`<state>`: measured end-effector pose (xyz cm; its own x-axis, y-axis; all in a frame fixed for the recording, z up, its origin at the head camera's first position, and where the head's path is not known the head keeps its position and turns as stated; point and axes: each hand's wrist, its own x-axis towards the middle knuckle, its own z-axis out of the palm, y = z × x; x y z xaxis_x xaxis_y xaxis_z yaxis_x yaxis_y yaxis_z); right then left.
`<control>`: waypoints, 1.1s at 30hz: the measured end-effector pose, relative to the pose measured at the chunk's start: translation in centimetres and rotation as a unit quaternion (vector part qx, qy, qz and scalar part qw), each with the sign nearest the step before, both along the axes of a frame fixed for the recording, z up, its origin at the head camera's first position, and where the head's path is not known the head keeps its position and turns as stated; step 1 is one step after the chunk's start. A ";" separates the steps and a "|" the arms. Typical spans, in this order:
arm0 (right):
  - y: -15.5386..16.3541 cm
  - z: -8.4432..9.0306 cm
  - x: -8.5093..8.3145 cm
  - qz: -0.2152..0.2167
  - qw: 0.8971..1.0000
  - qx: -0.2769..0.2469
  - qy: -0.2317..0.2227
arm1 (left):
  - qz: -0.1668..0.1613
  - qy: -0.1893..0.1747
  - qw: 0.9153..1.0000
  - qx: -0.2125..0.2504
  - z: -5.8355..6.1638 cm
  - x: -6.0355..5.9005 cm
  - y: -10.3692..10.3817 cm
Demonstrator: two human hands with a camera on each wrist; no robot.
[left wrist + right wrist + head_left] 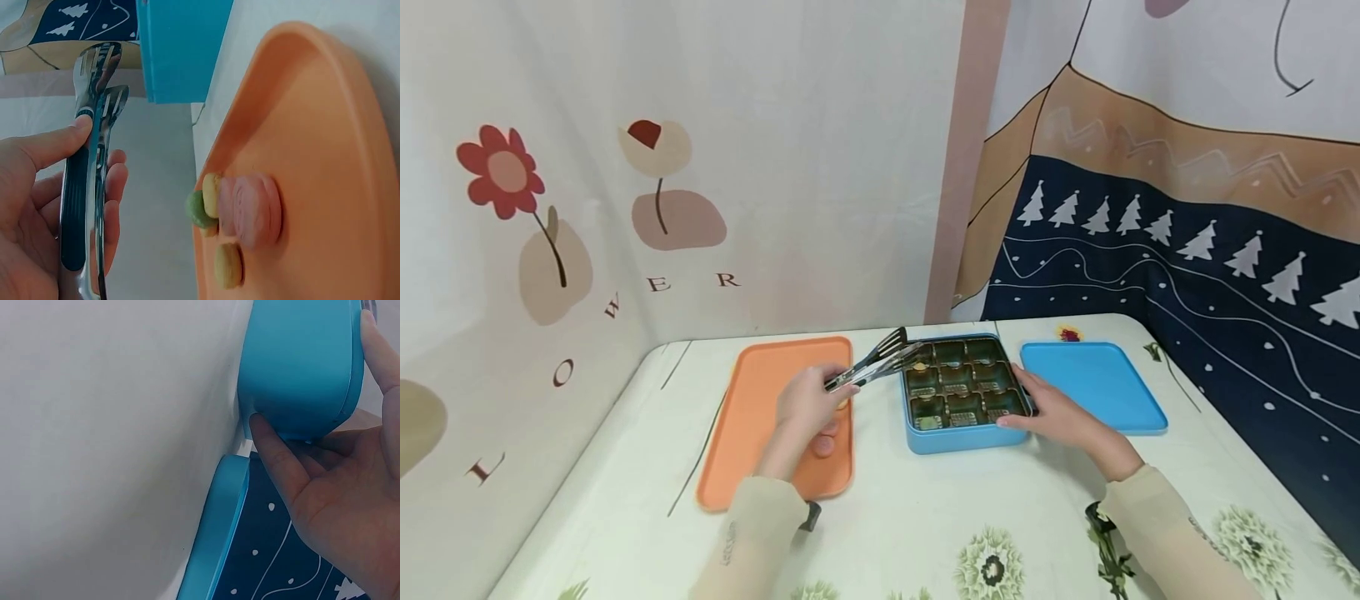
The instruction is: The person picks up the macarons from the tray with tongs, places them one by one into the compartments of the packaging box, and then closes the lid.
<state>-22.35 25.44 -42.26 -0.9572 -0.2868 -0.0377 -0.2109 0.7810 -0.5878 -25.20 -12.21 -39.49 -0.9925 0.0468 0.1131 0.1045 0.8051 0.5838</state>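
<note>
Two hands work over the bench [925,517]. The left hand [805,404] curls thumb and fingers round metal tongs [876,362], squeezed nearly closed. Their long axis runs from the hand up and to the right, tips over the near-left corner of the blue box [962,437]. Beneath that hand lies the orange tray [752,417], carrying small round sweets [244,212] in pink, yellow and green. To the right, the right hand [1060,417] grips the box's right corner, thumb on its front wall and fingers along its side. The box's compartments look dark and golden. Just beyond that hand lies the blue lid [1097,379], flat.
</note>
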 end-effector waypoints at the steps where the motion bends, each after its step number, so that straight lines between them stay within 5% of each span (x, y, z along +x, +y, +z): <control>1: 0.0 0.0 0.0 0.000 1.000 0.000 0.000 | -0.003 0.000 1.000 0.007 0.0 0.1 -0.2; 18: 0.0 0.1 0.0 0.001 1.000 -0.002 -0.004 | -0.046 -0.015 0.997 0.068 1.4 2.6 -4.3; 33: 0.0 -0.3 -0.2 0.002 1.000 -0.009 -0.016 | -0.045 0.003 0.999 0.028 1.7 6.1 -9.6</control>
<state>-22.52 25.45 -42.53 -0.9545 -0.2914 -0.0636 -0.1943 0.7692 -0.6088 -19.07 -21.80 -37.79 -0.9839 0.1286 0.1244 0.1784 0.7579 0.6275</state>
